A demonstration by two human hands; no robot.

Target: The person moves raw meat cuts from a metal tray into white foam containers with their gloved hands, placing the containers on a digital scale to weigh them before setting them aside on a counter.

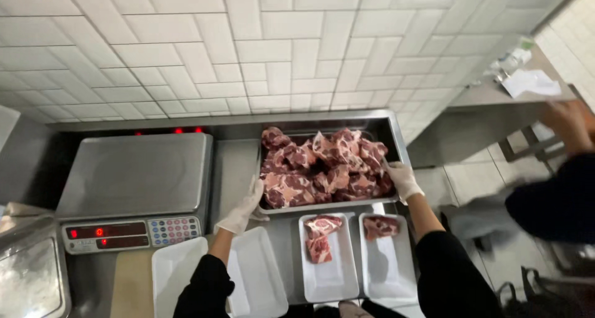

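Both gloved hands grip the metal tray (347,203) of raw meat (325,165), left hand (243,209) on its left edge, right hand (403,180) on its right edge, its long axis running across between them on the bench (238,163).

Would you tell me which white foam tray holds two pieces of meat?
The second tray from the right: two pieces. The rightmost tray has one.
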